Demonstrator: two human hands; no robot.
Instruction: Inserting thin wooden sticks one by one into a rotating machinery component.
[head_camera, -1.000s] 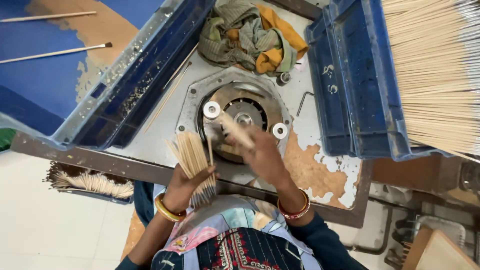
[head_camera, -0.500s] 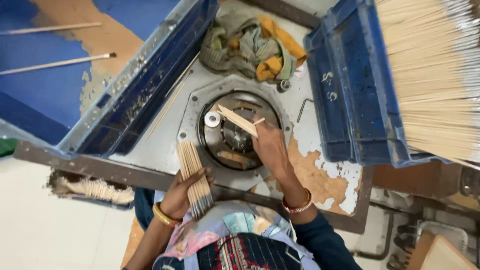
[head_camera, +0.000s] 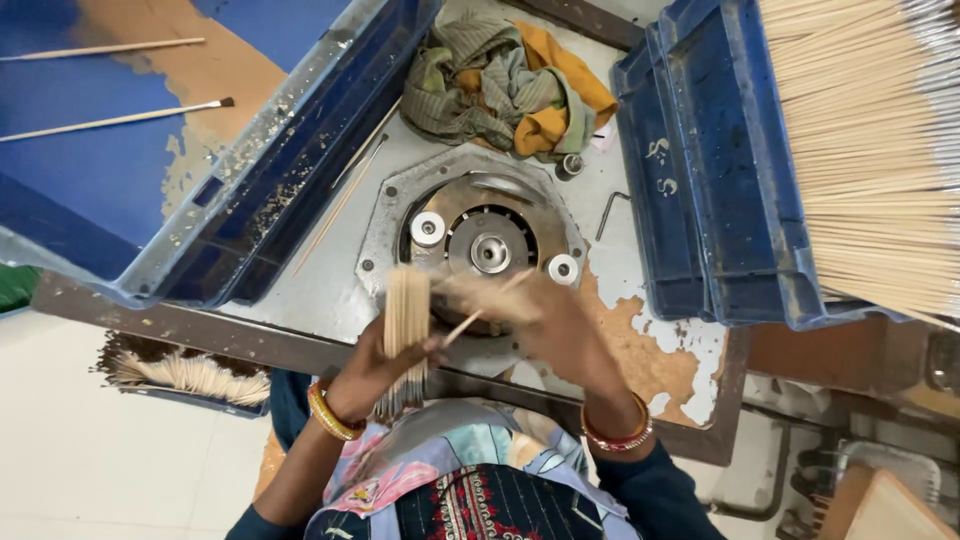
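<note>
My left hand (head_camera: 375, 362) grips an upright bundle of thin wooden sticks (head_camera: 405, 312) at the near edge of a round metal machine disc (head_camera: 487, 245). My right hand (head_camera: 555, 325) is blurred with motion beside the bundle, with one single stick (head_camera: 470, 322) slanting from its fingers toward the bundle. The disc has a centre hub and two small white rollers (head_camera: 427, 228) on its rim. Both wrists wear bangles.
A blue tray (head_camera: 715, 180) on the right holds a big fan of sticks (head_camera: 870, 150). Another blue tray (head_camera: 250, 190) lies at the left with two loose sticks on it. Crumpled cloths (head_camera: 505, 85) sit behind the disc. A stick pile (head_camera: 190, 375) rests below the table's left edge.
My right hand has pulled back from the disc toward the bundle, holding a stick. The left hand and bundle shifted slightly right. The flat piece seen on the disc is gone.
</note>
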